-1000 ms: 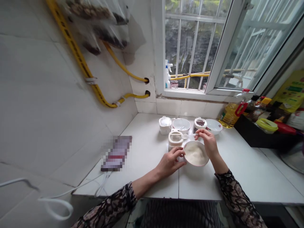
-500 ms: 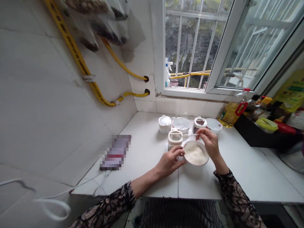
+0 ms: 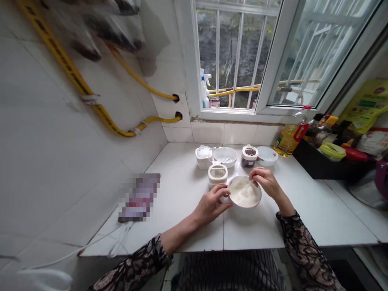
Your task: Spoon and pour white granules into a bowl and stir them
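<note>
A small white bowl [image 3: 256,202] of off-white powder [image 3: 240,196] stands on the counter in front of me. My left hand [image 3: 212,203] grips its left side, fingertips at the rim and thumb lower down. Between the fingers of my right hand [image 3: 267,184] is a white spoon [image 3: 249,185], its lower end down in the powder. Just behind my left fingers is a white-rimmed jar [image 3: 217,173] with its lid up. Farther back stand a jar of white contents [image 3: 203,157], a white bowl [image 3: 226,157], a jar of dark contents [image 3: 249,157] and a shallow white dish [image 3: 267,157].
An oil bottle [image 3: 287,137] and a black box [image 3: 315,163] of condiments are at the right. A blurred-out flat object [image 3: 140,198] with a white cable lies on the counter [image 3: 182,173] at left. Behind the counter is a barred window [image 3: 236,60].
My right hand has brought the spoon from beside the open jar down into the powder in the bowl. My left hand still holds the bowl. The view has shifted slightly.
</note>
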Tool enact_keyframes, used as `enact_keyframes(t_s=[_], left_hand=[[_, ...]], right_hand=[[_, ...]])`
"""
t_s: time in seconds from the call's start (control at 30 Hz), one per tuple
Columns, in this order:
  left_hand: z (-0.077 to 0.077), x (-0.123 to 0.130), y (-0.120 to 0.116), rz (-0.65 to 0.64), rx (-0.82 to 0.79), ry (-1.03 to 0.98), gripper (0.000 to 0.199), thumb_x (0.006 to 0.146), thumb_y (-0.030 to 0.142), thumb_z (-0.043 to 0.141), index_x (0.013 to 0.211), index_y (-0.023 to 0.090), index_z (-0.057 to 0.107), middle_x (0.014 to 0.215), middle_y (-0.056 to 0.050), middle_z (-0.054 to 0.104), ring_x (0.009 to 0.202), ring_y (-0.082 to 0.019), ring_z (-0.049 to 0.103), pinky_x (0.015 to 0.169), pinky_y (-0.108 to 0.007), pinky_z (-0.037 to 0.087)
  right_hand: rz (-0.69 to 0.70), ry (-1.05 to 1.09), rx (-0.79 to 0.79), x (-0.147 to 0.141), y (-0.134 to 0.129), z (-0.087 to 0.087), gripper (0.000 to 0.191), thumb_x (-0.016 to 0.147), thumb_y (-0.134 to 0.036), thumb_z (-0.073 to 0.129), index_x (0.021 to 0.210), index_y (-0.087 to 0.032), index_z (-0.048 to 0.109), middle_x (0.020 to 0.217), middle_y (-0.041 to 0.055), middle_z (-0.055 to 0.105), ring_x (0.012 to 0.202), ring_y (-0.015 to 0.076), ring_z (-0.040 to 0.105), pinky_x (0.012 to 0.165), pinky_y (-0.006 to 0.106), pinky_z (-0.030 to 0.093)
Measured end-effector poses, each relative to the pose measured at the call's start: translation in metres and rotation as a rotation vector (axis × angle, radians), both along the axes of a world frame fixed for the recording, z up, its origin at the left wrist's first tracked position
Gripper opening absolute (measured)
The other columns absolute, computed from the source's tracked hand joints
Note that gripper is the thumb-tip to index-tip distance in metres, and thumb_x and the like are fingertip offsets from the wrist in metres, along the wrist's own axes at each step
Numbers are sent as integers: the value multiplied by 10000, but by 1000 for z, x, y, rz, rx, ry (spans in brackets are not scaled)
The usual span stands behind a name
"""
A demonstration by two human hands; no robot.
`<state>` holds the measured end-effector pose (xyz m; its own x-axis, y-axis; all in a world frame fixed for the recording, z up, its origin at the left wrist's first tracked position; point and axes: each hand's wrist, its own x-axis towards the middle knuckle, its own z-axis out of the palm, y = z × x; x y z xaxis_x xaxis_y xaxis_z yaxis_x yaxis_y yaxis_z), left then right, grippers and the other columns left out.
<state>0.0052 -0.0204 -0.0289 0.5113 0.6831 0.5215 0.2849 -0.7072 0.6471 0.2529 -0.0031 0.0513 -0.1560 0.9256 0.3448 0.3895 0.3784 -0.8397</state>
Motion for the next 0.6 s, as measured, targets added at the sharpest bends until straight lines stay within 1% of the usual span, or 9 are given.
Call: enact_keyframes(t_s=[0.07, 0.13, 0.2, 0.27, 0.37, 0.43, 0.5, 0.53, 0.6], left_hand=[[0, 0, 0, -2, -1, -3, 193, 896, 268, 639, 1068, 202, 583, 1206, -95, 603, 758, -113, 660, 637, -249, 620], [0, 0, 0, -1, -2, -5, 186, 900, 277, 636, 1064, 204, 585, 1202, -95, 605, 796, -127, 668, 643, -255, 624], [1, 0, 0, 0, -3, -6, 186, 903, 285, 633, 1064, 207, 585, 1204, -96, 606, 830, -138, 670, 651, -260, 628], [1, 0, 0, 0, -5, -7, 187, 904, 293, 631, 1065, 209, 586, 1204, -95, 608, 828, -135, 666, 651, -259, 628], [2, 0, -1, 1, -9, -5, 187, 904, 299, 628, 1063, 208, 589, 1205, -95, 609, 798, -123, 656, 650, -256, 626], [2, 1, -1, 4, -13, -3, 190, 906, 306, 627, 1064, 207, 591, 1211, -97, 608, 780, -117, 649, 653, -258, 626], [1, 1, -1, 6, -18, -1, 197, 907, 316, 628, 1068, 206, 593, 1218, -100, 607, 795, -121, 650, 655, -259, 626], [1, 1, 0, 5, -21, 0, 199, 909, 319, 626, 1069, 205, 593, 1220, -102, 606, 810, -125, 653, 657, -259, 626], [0, 1, 0, 1, -25, 0, 201, 911, 321, 623, 1072, 204, 592, 1223, -104, 603, 832, -131, 656, 659, -261, 627]], right_hand=[[-13, 115, -88, 0, 1, -1, 163, 676, -244, 525, 567, -209, 642, 453, -17, 534, 489, 154, 476, 567, 301, 402], [-30, 223, -162, 2, 2, -1, 146, 647, -252, 531, 568, -196, 641, 453, -22, 519, 441, 133, 440, 503, 285, 364], [-48, 283, -187, 4, 3, -1, 142, 630, -255, 535, 561, -191, 640, 439, -26, 509, 425, 128, 429, 496, 285, 354], [-78, 299, -172, 6, 3, -1, 141, 630, -263, 537, 558, -196, 637, 435, -27, 513, 427, 131, 433, 508, 290, 356], [-106, 190, -87, 3, 2, -2, 143, 657, -258, 540, 564, -217, 641, 438, -28, 530, 473, 154, 467, 570, 306, 394], [-68, 62, -14, -1, 1, -3, 162, 672, -235, 536, 552, -238, 645, 422, -25, 535, 550, 185, 511, 668, 329, 432], [-8, -15, 19, -4, 0, -3, 184, 679, -219, 529, 540, -250, 646, 418, -20, 545, 614, 205, 537, 744, 343, 441], [9, -20, 14, -5, 0, -4, 188, 680, -218, 525, 539, -251, 646, 422, -17, 549, 624, 207, 540, 746, 340, 441], [1, 22, -25, -6, -1, -4, 184, 675, -226, 517, 541, -239, 642, 430, -16, 542, 578, 191, 520, 670, 318, 434]])
